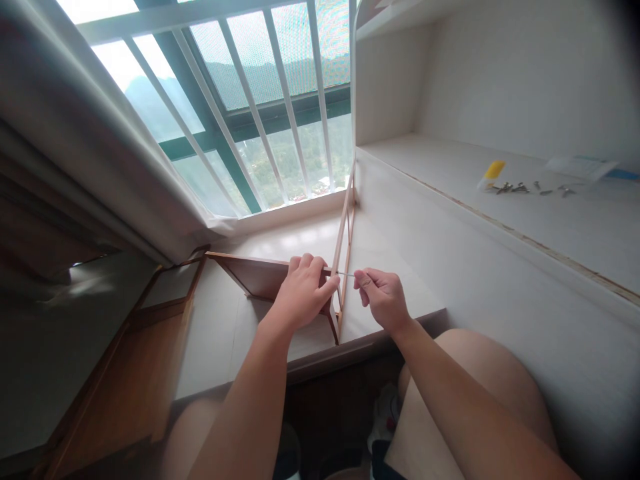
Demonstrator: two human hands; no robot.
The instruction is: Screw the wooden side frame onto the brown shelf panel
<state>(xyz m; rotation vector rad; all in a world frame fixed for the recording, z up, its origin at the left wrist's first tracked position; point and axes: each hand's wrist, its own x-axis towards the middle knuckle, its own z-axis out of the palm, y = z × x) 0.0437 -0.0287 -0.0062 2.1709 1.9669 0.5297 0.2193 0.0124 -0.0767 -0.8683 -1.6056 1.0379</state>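
Note:
My left hand is closed round the top edge of a brown wooden board that stands on edge on the pale window ledge. The board meets a long, narrow wooden panel that runs toward the window. My right hand pinches a thin metal screw or pin and holds it level against that panel, close to my left thumb.
A white cabinet rises at the right; on its shelf lie several loose screws, a yellow-capped item and a paper packet. A curtain hangs at the left before the barred window. My knees are below.

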